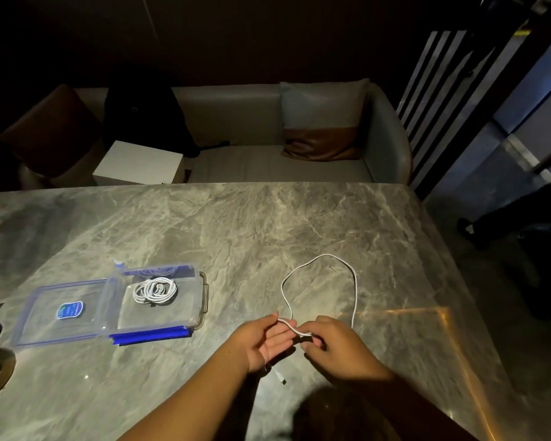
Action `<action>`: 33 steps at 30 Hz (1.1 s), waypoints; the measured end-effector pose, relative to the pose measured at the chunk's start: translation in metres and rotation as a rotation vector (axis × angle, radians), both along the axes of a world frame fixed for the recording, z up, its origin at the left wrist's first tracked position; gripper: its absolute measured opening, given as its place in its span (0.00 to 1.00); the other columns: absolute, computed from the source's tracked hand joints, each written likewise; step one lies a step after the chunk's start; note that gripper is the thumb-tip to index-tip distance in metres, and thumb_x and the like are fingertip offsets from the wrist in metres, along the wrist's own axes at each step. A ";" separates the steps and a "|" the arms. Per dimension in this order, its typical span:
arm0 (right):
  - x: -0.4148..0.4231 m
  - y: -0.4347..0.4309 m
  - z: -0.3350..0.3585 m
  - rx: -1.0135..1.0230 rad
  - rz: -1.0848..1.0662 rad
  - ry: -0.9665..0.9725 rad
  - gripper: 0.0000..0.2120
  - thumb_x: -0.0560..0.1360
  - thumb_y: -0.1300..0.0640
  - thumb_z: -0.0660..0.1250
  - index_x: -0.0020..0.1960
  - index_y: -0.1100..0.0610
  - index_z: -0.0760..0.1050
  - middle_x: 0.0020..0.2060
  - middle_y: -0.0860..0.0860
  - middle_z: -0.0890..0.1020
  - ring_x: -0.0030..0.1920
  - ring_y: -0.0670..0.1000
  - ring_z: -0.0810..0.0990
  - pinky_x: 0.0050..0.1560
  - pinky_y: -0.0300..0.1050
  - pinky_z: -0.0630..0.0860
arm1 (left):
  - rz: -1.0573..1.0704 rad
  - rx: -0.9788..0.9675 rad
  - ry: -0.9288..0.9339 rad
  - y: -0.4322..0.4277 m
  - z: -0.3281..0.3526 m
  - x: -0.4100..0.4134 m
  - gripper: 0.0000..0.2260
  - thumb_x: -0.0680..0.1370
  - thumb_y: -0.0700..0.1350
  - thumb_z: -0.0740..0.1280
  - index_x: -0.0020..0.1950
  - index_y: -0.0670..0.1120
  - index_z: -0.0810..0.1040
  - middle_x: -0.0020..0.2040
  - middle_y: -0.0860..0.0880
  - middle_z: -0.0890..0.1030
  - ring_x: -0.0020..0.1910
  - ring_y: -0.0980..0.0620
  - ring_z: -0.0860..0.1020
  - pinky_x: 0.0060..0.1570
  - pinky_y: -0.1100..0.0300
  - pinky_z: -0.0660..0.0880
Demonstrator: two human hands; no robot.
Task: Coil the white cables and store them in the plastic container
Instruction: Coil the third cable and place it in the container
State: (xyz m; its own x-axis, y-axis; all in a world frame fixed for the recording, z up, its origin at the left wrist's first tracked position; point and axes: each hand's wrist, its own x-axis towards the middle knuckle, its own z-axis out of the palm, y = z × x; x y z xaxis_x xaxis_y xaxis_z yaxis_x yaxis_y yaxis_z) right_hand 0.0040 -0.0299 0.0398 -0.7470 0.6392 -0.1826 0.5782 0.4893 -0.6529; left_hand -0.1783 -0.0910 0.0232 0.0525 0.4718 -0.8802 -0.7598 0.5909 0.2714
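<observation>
Your left hand (269, 340) and right hand (326, 340) meet, both pinching the white cable (318, 259); its loop runs away from you (container (201, 300) lies left, nearer your left hand).

Both forearms (185, 396) are bare, with no sleeves or jewellery visible.

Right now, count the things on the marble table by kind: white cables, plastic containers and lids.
White cables: 2, one coiled cable in the container, one loose cable held by both hands
Plastic containers: 1, the open container
Lids: 1, the clear lid
Total: 4
</observation>
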 end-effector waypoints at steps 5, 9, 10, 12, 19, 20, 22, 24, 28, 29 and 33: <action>0.004 0.008 0.032 -0.015 0.039 0.076 0.06 0.74 0.50 0.66 0.48 0.47 0.82 0.36 0.47 0.75 0.37 0.45 0.76 0.40 0.37 0.70 | -0.421 -0.054 0.132 -0.002 0.014 -0.008 0.20 0.79 0.52 0.67 0.36 0.39 0.85 0.34 0.45 0.85 0.32 0.50 0.85 0.30 0.60 0.80; 0.002 0.017 0.061 -0.074 0.015 0.164 0.06 0.74 0.50 0.67 0.45 0.47 0.83 0.35 0.47 0.77 0.37 0.46 0.78 0.41 0.40 0.73 | -0.837 -0.023 0.307 -0.003 0.032 -0.010 0.23 0.77 0.62 0.66 0.35 0.44 0.77 0.23 0.51 0.72 0.20 0.56 0.71 0.26 0.65 0.72; 0.000 0.020 0.067 -0.098 0.001 0.183 0.07 0.73 0.48 0.67 0.45 0.48 0.83 0.36 0.47 0.79 0.39 0.47 0.79 0.42 0.42 0.75 | -0.900 0.006 0.341 -0.003 0.037 -0.010 0.23 0.75 0.64 0.66 0.34 0.45 0.75 0.23 0.51 0.69 0.21 0.55 0.69 0.25 0.65 0.70; -0.002 0.028 0.073 -0.134 -0.027 0.226 0.09 0.72 0.47 0.67 0.45 0.49 0.84 0.38 0.48 0.81 0.41 0.47 0.81 0.45 0.43 0.76 | -0.948 0.141 0.407 -0.005 0.044 -0.009 0.23 0.73 0.66 0.68 0.34 0.46 0.75 0.25 0.50 0.70 0.24 0.53 0.69 0.27 0.63 0.70; -0.013 0.046 0.086 -0.400 -0.269 0.556 0.12 0.75 0.69 0.68 0.43 0.53 0.84 0.37 0.46 0.85 0.39 0.40 0.80 0.43 0.33 0.75 | -0.459 0.527 -0.086 -0.015 0.056 0.004 0.29 0.82 0.61 0.53 0.69 0.40 0.74 0.66 0.38 0.77 0.68 0.42 0.74 0.68 0.46 0.67; -0.014 0.047 0.086 -0.428 -0.311 0.598 0.12 0.75 0.68 0.68 0.43 0.52 0.84 0.37 0.47 0.85 0.39 0.42 0.81 0.43 0.34 0.76 | -0.406 0.567 -0.181 -0.016 0.060 0.004 0.31 0.82 0.62 0.50 0.72 0.41 0.72 0.70 0.37 0.74 0.72 0.40 0.70 0.72 0.44 0.63; -0.018 0.048 0.084 -0.484 -0.402 0.669 0.08 0.74 0.62 0.69 0.43 0.52 0.85 0.37 0.49 0.84 0.39 0.45 0.80 0.44 0.38 0.77 | -0.321 0.640 -0.308 -0.015 0.064 0.004 0.33 0.81 0.64 0.50 0.74 0.41 0.69 0.72 0.35 0.70 0.74 0.38 0.67 0.75 0.40 0.58; -0.022 0.050 0.081 -0.549 -0.505 0.733 0.05 0.74 0.61 0.70 0.44 0.55 0.84 0.35 0.49 0.83 0.38 0.47 0.79 0.45 0.42 0.76 | -0.278 0.720 -0.352 -0.015 0.069 0.004 0.33 0.80 0.64 0.53 0.75 0.40 0.67 0.73 0.34 0.68 0.74 0.37 0.66 0.74 0.39 0.57; -0.034 0.060 0.083 -0.653 -0.650 0.813 0.09 0.77 0.66 0.66 0.45 0.57 0.83 0.31 0.49 0.80 0.35 0.47 0.78 0.44 0.42 0.76 | -0.246 0.837 -0.362 -0.019 0.085 -0.001 0.26 0.82 0.51 0.61 0.75 0.37 0.65 0.73 0.34 0.68 0.73 0.37 0.68 0.72 0.39 0.61; -0.037 0.064 0.085 -0.671 -0.664 0.817 0.09 0.77 0.65 0.65 0.45 0.56 0.83 0.31 0.49 0.80 0.34 0.47 0.78 0.43 0.42 0.76 | -0.237 0.853 -0.343 -0.021 0.090 -0.002 0.24 0.82 0.46 0.61 0.75 0.36 0.64 0.73 0.34 0.68 0.73 0.36 0.68 0.71 0.39 0.62; -0.046 0.080 0.092 -0.696 -0.669 0.789 0.10 0.78 0.64 0.64 0.43 0.55 0.82 0.30 0.49 0.79 0.34 0.47 0.79 0.43 0.43 0.76 | -0.209 0.938 -0.316 -0.024 0.110 -0.010 0.23 0.79 0.32 0.57 0.75 0.35 0.63 0.73 0.33 0.67 0.73 0.36 0.67 0.71 0.39 0.62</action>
